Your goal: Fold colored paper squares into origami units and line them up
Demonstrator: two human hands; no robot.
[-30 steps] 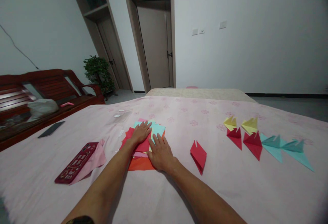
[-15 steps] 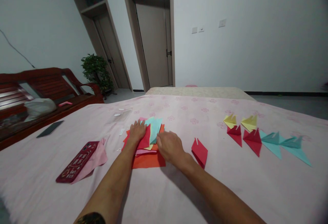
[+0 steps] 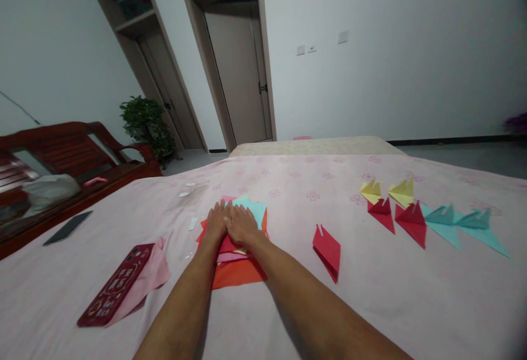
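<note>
Both hands rest side by side on a loose pile of coloured paper sheets, in orange, red, pink, yellow and light blue. My left hand lies flat on its left part, fingers stretched forward. Touching it, my right hand is laid on the red and light blue sheets with its fingers extended. Much of the upper sheets is hidden under the hands. To the right of the pile lies a folded red paper piece with two narrow points, apart from both hands.
Folded paper birds stand at the right: yellow, red and light blue. On the left lie a dark red phone case, a pink cloth-like piece and a dark flat phone-like slab. A wooden bench stands beyond.
My right hand has moved left from the pile's right edge onto its top, its curled fingers now stretched out beside my left hand. The view has shifted slightly.
</note>
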